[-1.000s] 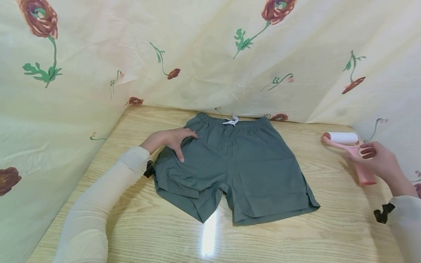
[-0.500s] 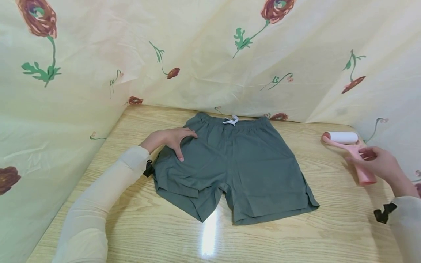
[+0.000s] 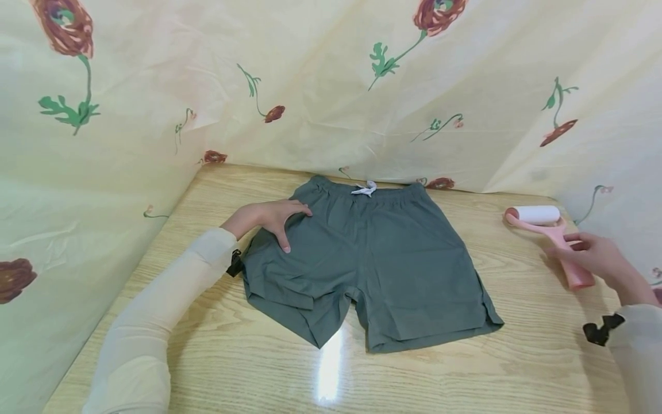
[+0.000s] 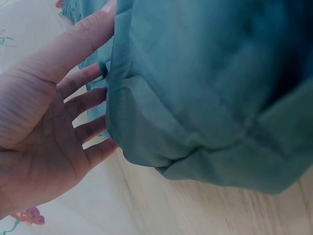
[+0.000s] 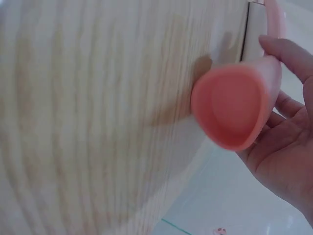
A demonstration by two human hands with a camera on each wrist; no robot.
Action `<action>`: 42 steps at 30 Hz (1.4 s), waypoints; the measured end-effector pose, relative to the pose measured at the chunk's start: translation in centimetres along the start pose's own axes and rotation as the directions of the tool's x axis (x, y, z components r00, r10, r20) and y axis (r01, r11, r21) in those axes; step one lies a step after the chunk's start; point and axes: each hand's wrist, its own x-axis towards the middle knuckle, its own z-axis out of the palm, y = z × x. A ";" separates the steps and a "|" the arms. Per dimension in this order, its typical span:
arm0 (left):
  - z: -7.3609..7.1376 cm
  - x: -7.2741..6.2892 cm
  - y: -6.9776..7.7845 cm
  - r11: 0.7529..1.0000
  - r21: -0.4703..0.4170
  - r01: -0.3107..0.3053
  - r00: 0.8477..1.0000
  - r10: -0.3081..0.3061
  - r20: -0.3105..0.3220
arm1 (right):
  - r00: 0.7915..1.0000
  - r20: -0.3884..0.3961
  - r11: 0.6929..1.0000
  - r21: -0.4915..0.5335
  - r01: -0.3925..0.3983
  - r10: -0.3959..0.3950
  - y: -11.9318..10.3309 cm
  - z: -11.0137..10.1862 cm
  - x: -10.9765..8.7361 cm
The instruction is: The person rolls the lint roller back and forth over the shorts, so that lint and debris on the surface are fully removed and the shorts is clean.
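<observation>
Grey-green shorts (image 3: 357,259) with a white drawstring (image 3: 364,188) lie spread out, the waistband toward the back and the hem of the left leg turned up. On the upper left of the shorts rests my left hand (image 3: 276,219), thumb and fingers spread. Its thumb (image 4: 85,41) touches the cloth in the left wrist view, where the fingertips are partly hidden behind a fold. At far right my right hand (image 3: 595,255) holds a lint roller by its pink handle (image 3: 573,270), thumb on one side and fingers on the other. The white roll (image 3: 538,214) points to the back.
A light wooden table (image 3: 424,382) bears the shorts and the roller. Cream cloth (image 3: 331,86) with red flowers hangs behind the table and at both sides, close to the waistband and the lint roller. Black straps (image 3: 602,330) sit at the wrists.
The right hand has shifted very slightly about the lint roller's handle, and the handle end has tilted a little to the right. The left hand and the shorts stay in place.
</observation>
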 end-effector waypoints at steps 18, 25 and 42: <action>0.0 0.0 0.2 1.000 -0.002 0.006 1.000 -0.005 0.009 | 0.979 0.004 0.978 0.048 0.205 -0.206 -5.4 -0.3 0.3; -0.1 0.0 0.5 1.000 -0.002 0.007 1.000 -0.007 0.010 | 0.940 -0.060 0.937 0.080 0.340 -0.336 -10.7 -0.5 0.1; 0.1 0.2 0.0 1.000 -0.027 0.009 1.000 -0.009 -0.001 | 0.873 0.004 0.870 0.075 0.487 -0.488 -24.7 1.4 -0.4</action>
